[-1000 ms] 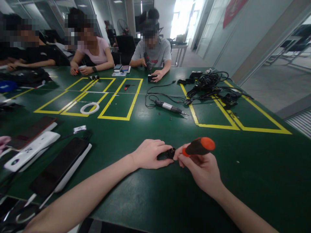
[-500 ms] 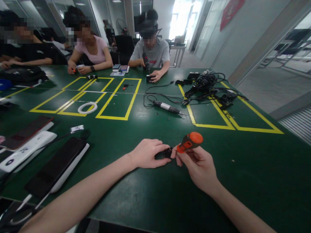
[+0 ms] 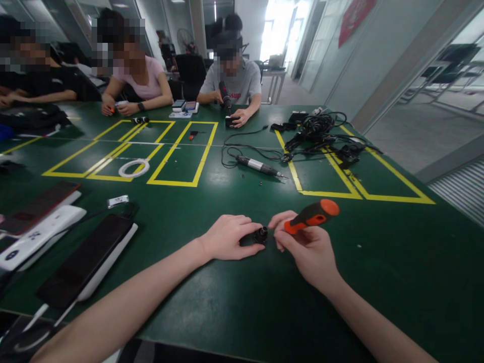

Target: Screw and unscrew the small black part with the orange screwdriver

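Observation:
My left hand (image 3: pixel 231 238) rests on the green table with thumb and fingers closed around a small black cylindrical part (image 3: pixel 260 235), which has a narrower neck on top. Just to the right, my right hand (image 3: pixel 306 249) grips a screwdriver (image 3: pixel 312 216) with an orange and dark handle. Its handle tilts up to the right, and the orange butt end faces me. The screwdriver's shaft is hidden by my fingers. A narrow gap separates the right fingertips from the black part.
Beyond my hands lie an electric screwdriver (image 3: pixel 259 165) with its cable and a pile of black cables (image 3: pixel 317 133). A white ring-shaped coil (image 3: pixel 133 168) sits left. Near my left arm are a phone (image 3: pixel 86 262) and a white power strip (image 3: pixel 41 237). Opposite, a co-worker (image 3: pixel 230 83) holds a power tool.
My right hand has drawn slightly away from the black part, and the screwdriver handle has tipped further right. More of the black part shows. My left hand keeps its hold.

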`<action>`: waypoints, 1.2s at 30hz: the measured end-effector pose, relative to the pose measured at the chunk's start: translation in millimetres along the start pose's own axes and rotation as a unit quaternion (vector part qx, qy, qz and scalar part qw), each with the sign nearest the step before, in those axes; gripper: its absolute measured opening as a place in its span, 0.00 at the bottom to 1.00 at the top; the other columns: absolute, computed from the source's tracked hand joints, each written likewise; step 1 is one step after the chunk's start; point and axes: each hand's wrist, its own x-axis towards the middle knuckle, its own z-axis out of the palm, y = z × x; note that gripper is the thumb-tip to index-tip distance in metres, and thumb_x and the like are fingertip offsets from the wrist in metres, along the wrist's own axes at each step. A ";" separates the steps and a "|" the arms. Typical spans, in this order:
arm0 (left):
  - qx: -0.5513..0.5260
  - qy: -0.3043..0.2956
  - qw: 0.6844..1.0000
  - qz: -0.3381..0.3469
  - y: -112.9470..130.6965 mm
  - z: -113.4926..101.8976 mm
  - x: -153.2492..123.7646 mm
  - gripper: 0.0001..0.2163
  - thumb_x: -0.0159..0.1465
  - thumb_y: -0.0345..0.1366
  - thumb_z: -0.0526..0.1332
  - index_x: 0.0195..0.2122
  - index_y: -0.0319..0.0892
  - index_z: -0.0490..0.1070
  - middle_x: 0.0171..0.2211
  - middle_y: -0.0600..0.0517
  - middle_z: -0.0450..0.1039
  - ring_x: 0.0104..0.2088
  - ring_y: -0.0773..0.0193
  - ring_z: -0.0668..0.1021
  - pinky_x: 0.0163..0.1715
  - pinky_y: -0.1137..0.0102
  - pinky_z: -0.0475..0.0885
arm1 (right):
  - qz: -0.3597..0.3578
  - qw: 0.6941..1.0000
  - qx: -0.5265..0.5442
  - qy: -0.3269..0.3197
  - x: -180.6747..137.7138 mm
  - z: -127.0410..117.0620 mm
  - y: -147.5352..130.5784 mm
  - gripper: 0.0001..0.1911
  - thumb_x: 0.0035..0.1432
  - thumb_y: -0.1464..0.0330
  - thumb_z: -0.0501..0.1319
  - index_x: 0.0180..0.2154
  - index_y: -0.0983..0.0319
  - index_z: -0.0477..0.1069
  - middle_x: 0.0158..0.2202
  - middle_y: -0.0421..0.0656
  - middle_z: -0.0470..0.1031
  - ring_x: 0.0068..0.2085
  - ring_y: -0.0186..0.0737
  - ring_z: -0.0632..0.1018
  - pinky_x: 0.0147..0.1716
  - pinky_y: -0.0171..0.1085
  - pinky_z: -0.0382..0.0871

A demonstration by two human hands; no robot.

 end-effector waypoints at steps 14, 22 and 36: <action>-0.005 0.003 1.000 0.001 -0.1 -0.7 -0.5 0.13 0.70 0.46 0.62 0.44 0.42 0.75 0.32 0.52 0.75 0.34 0.62 0.79 0.34 0.69 0.68 | 0.029 0.997 0.049 -0.051 4.0 -3.1 -2.6 0.19 0.62 0.52 0.69 0.33 0.61 0.78 0.27 0.44 0.81 0.23 0.36 0.77 0.24 0.36 0.76; -0.010 0.005 1.000 0.003 -1.5 -0.2 -0.6 0.15 0.71 0.48 0.60 0.45 0.42 0.76 0.32 0.52 0.75 0.34 0.61 0.78 0.32 0.69 0.68 | 0.048 0.998 0.043 -0.021 4.3 -6.0 3.1 0.17 0.58 0.55 0.73 0.30 0.61 0.75 0.25 0.42 0.79 0.21 0.34 0.73 0.21 0.34 0.72; -0.010 -0.005 1.000 -0.008 -1.9 -2.9 -1.5 0.13 0.70 0.47 0.60 0.43 0.42 0.75 0.31 0.52 0.74 0.32 0.62 0.77 0.31 0.69 0.68 | 0.030 0.998 0.036 -0.034 4.2 -0.4 -2.3 0.18 0.58 0.54 0.73 0.30 0.61 0.74 0.24 0.40 0.76 0.23 0.34 0.74 0.23 0.35 0.74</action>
